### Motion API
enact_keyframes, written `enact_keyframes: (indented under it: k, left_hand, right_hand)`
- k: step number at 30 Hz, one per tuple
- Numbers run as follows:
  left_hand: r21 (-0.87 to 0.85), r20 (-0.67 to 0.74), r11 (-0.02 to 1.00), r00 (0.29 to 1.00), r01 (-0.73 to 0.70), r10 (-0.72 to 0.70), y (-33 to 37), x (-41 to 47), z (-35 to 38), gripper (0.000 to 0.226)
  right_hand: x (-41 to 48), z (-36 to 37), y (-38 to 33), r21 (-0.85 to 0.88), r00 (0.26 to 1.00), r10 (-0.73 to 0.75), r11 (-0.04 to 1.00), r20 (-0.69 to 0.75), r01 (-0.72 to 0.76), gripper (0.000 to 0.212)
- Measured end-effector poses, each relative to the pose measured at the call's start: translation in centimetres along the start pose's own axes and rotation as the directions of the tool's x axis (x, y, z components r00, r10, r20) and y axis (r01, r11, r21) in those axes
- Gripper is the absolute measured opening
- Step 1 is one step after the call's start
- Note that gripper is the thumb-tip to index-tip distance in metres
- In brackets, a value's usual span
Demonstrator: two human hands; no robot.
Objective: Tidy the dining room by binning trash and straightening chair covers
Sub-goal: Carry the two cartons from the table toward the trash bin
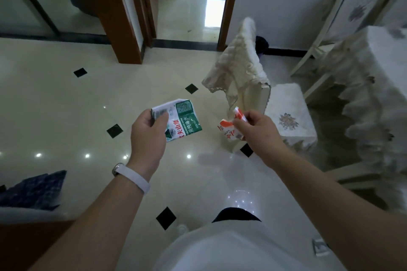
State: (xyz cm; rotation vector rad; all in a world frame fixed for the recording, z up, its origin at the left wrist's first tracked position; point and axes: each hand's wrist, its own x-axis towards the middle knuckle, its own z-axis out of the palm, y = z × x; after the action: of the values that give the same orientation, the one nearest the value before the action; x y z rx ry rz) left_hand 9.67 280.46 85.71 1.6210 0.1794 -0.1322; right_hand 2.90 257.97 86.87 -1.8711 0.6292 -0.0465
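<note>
Head: tiled floor [66, 99] beside chair [255, 97]

Pretty dim indoors, with a flat greyish cast over everything. The brightest bit is a blown-out white patch of glare on the tiles through the doorway [212, 12]. The glossy floor [66, 99] also throws back a row of tiny ceiling-light pinpoints [87, 156] and a small cluster nearer the person's body. There's a soft, faint shadow [211, 158] on the tiles below the hands. The wide-angle lens bends the door frame [123, 13] and stretches the edges. The centre is sharpest: print on the green label [182, 120] in the left hand [147, 136] reads fine. The red wrapper [231, 130] in the right hand [257, 132] is a bit smeared. The chair cover [237, 66] looks soft, and the lace-draped counter [383, 61] at the right edge is blurry and murky.
</note>
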Motion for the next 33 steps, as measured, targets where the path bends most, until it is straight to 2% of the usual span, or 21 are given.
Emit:
enact_keyframes:
  k: [3,10,16,20,27,31,33]
  left_hand:
    - [-0.001,0.039,1.000,0.999,0.016,-0.016,-0.2,3.2,0.8,0.020]
    - [0.061,0.034,0.998,0.999,0.025,-0.027,0.4,11.3,2.6,0.015]
    - [0.111,-0.047,0.993,0.998,0.041,-0.036,3.0,21.6,5.2,0.013]
    - [0.169,-0.027,0.985,0.999,0.034,-0.029,5.7,27.7,8.7,0.013]
    - [0.117,0.003,0.993,1.000,-0.004,0.004,8.9,36.4,13.7,0.012]
    - [0.083,0.011,0.997,1.000,0.009,-0.010,9.2,41.7,14.9,0.012]
    - [0.079,0.027,0.997,0.999,0.019,-0.021,9.1,44.7,15.5,0.013]
  right_hand:
    - [2.7,0.6,-0.6,-0.003,0.999,0.017,1.000,-0.047,-0.017,0.025]
    - [11.8,3.4,-1.2,0.075,0.998,0.058,0.996,-0.008,-0.057,0.013]
    - [23.4,5.1,-4.1,0.136,0.996,0.061,0.988,0.062,-0.069,0.039]
    - [30.7,3.3,-7.0,0.187,0.996,0.061,0.980,0.063,-0.071,0.029]
    - [39.5,0.5,-11.2,0.106,0.999,0.039,0.994,-0.023,-0.037,0.017]
    - [43.7,1.1,-12.6,0.100,0.998,0.061,0.993,-0.034,-0.058,0.031]
    - [46.0,1.8,-13.1,0.094,0.996,0.070,0.993,-0.050,-0.065,0.029]
